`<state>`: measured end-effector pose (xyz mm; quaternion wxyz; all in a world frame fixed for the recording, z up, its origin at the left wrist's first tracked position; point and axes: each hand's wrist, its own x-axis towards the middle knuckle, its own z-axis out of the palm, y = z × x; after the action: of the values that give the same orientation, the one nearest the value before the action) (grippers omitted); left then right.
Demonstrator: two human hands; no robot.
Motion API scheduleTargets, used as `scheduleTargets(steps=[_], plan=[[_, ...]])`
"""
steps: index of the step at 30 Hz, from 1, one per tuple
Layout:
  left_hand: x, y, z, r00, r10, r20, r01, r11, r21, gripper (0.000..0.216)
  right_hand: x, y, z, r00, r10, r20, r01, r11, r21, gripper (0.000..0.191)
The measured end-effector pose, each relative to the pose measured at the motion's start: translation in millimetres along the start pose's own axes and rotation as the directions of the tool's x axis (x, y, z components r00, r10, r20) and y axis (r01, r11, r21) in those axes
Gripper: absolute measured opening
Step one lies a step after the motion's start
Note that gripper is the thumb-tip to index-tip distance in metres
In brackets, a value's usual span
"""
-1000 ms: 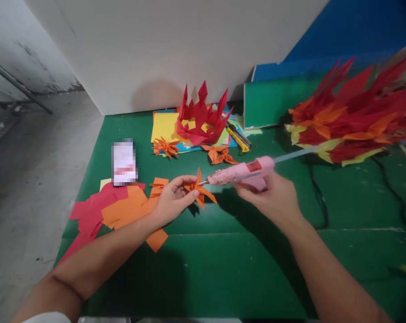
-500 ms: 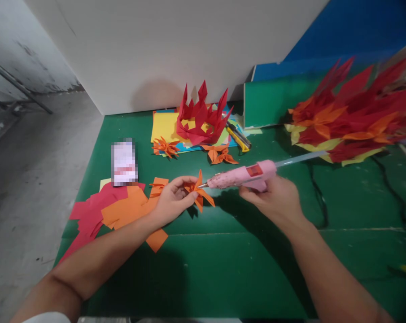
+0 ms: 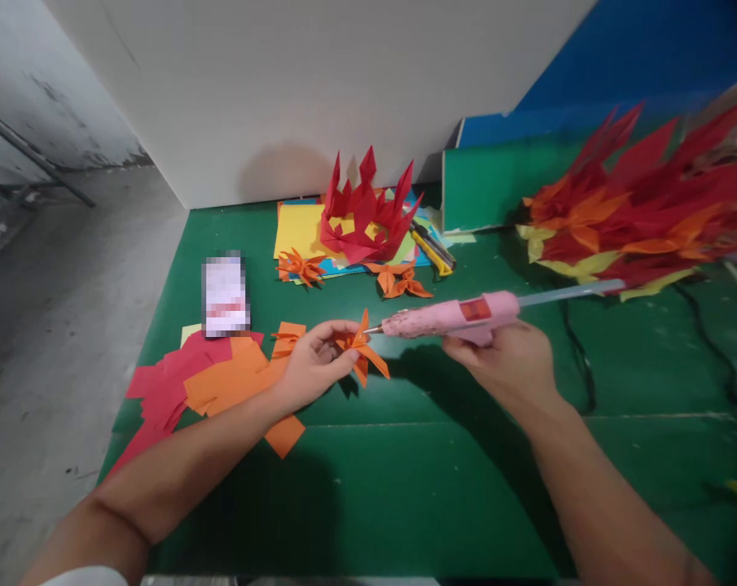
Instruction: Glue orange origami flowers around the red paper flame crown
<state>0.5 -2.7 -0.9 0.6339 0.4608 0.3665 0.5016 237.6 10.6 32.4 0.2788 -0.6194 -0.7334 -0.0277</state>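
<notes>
Even bright light, soft shadows under arms, blurred stretched edges

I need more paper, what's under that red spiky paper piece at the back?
The red spiky piece sits on a stack of coloured sheets. Yellow shows on the left, and blue and green edges peek out. The part of the stack directly beneath it is covered.
</notes>
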Motion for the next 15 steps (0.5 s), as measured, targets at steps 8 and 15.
scheduleTargets(steps=[8, 15], plan=[[-0.6, -0.5, -2.0, 0.999, 0.010, 0.038, -0.009, 1.000, -0.017, 0.026, 1.0, -0.7, -0.9, 0.997, -0.009, -0.074, 0.011, 1.000, 0.027, 0.033], [-1.5, -4.1, -4.4, 0.997, 0.044, 0.059, -0.044, 0.999, 0.002, 0.026, 1.0, -1.4, -1.8, 0.995, 0.076, -0.072, -0.073, 0.997, 0.039, 0.035]])
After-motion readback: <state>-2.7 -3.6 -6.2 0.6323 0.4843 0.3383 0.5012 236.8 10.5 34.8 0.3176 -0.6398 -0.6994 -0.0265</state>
